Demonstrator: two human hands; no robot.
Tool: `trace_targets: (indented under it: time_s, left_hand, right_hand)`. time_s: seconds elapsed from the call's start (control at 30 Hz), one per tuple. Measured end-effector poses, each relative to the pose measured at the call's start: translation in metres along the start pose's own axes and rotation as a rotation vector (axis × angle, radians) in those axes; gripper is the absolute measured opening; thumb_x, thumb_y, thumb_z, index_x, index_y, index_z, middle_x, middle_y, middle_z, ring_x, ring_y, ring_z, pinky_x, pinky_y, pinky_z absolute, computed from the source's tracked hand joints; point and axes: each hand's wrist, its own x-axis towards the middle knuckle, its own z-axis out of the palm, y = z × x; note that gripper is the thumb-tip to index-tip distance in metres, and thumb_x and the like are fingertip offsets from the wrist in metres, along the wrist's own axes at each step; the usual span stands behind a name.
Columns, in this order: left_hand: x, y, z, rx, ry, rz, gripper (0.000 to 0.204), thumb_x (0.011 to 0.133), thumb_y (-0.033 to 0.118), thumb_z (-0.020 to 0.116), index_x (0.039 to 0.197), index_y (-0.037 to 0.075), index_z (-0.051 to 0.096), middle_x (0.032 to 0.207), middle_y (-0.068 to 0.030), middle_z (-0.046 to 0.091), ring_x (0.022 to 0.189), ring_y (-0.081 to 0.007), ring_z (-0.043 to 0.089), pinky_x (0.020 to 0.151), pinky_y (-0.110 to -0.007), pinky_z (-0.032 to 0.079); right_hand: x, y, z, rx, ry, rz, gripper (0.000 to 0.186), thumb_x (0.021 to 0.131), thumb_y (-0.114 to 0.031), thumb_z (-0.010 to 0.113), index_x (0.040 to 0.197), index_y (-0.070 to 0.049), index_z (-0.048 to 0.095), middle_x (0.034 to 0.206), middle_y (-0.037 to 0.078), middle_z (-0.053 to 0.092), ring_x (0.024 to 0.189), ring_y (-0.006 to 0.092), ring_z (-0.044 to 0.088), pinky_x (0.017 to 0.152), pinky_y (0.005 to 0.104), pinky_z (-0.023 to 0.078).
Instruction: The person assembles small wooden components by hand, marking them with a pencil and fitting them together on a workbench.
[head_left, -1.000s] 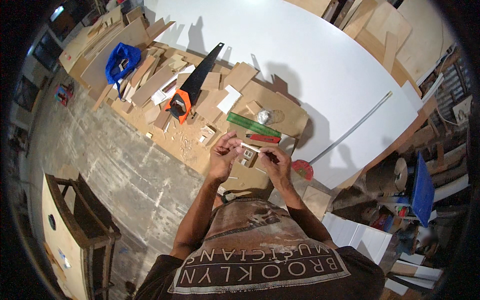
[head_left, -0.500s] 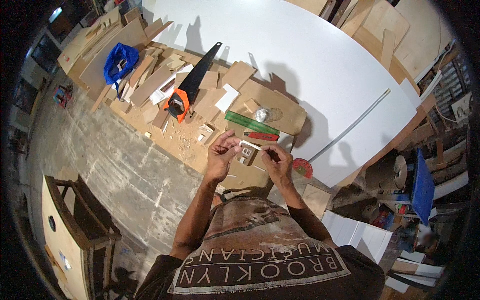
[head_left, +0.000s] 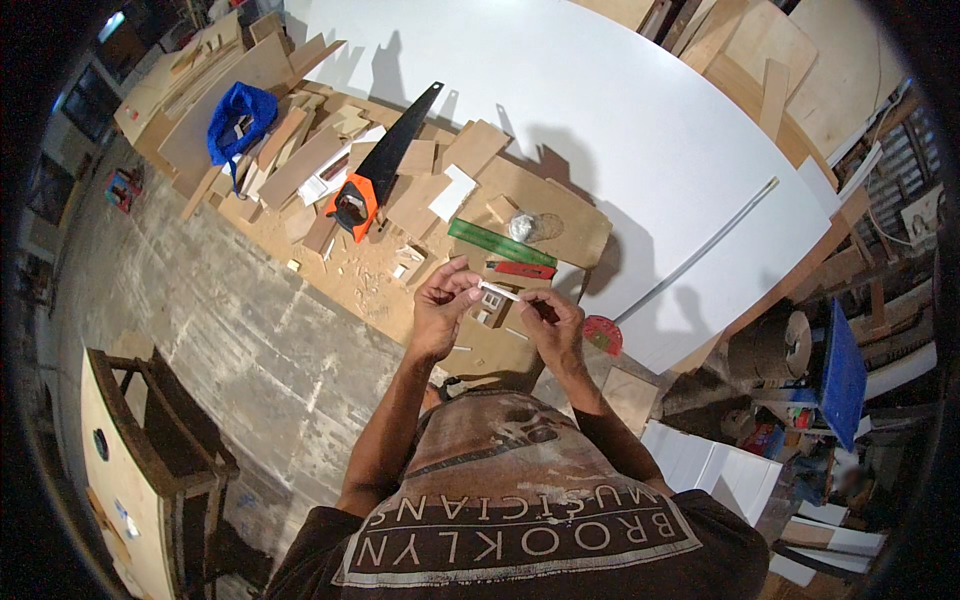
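Note:
A thin white strip (head_left: 500,291) is held up between my two hands, over the near end of the workbench. My left hand (head_left: 441,308) pinches its left end between thumb and fingertips. At the other end, the fingers of my right hand (head_left: 553,320) are closed on the strip. Just beneath it lies a small wooden block with white frame-like pieces (head_left: 492,301), partly covered by the strip and my fingers. Beyond my hands are a red utility knife (head_left: 522,269) and a green ruler (head_left: 502,247), side by side.
Behind the ruler sits a clear-looking small container (head_left: 521,228). A handsaw with an orange handle (head_left: 352,207) rests on wood offcuts (head_left: 303,170), near a blue bag (head_left: 240,122). A large white panel (head_left: 640,130) spans the far side, with a red semicircular piece (head_left: 603,335) at its near edge.
The strip has turned slightly in my fingers, showing a narrower side. Both hands stay in nearly the same place, and the whole view has shifted a little.

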Motion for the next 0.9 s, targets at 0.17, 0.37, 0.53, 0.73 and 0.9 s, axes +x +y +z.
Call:
trace_targets:
  time_s: [0.17,0.37,0.53,0.73,0.9]
  left_hand:
    - [0.0,0.0,-0.001,0.005,0.008,-0.001,0.05,0.088,-0.012,0.065,0.135,-0.004,0.051,0.106,-0.0075,0.069,0.096,-0.0131,0.065,0.087,-0.028,0.055]
    - [-0.002,0.003,0.003,0.004,0.004,-0.004,0.05,0.088,-0.012,0.065,0.135,-0.004,0.051,0.106,-0.0078,0.069,0.096,-0.0133,0.066,0.087,-0.028,0.056]
    - [-0.003,0.001,0.0,0.005,-0.006,-0.001,0.051,0.088,-0.012,0.065,0.136,-0.004,0.05,0.106,-0.0083,0.069,0.096,-0.014,0.066,0.086,-0.028,0.057]
    - [-0.001,0.001,0.0,-0.078,0.04,-0.017,0.051,0.088,-0.011,0.066,0.136,-0.004,0.05,0.106,-0.0085,0.069,0.096,-0.0143,0.067,0.087,-0.03,0.059]
    - [-0.002,0.001,0.002,-0.056,0.024,-0.036,0.054,0.087,-0.011,0.067,0.137,-0.005,0.048,0.107,-0.0093,0.069,0.096,-0.0148,0.067,0.086,-0.03,0.058]
  right_hand:
    - [0.002,-0.01,-0.001,0.034,-0.047,-0.03,0.009,0.088,-0.008,0.072,0.097,-0.004,0.071,0.081,-0.002,0.066,0.069,0.0035,0.055,0.06,0.023,0.045]
    - [0.004,0.0,-0.001,0.089,-0.073,-0.021,0.01,0.09,-0.009,0.071,0.098,-0.004,0.07,0.081,-0.002,0.066,0.068,0.0034,0.055,0.06,0.0223,0.044]
    - [0.005,0.001,-0.002,0.085,-0.014,-0.03,0.011,0.09,-0.01,0.072,0.099,-0.004,0.071,0.079,-0.002,0.066,0.068,0.0032,0.056,0.059,0.0215,0.043]
    - [0.005,-0.003,-0.001,0.053,-0.078,0.031,0.01,0.09,-0.01,0.072,0.099,-0.004,0.072,0.078,-0.003,0.065,0.068,0.003,0.055,0.059,0.0215,0.043]
    - [0.006,-0.007,-0.001,0.045,-0.034,-0.02,0.01,0.089,-0.007,0.072,0.098,-0.003,0.071,0.08,-0.002,0.066,0.069,0.004,0.056,0.06,0.0216,0.044]
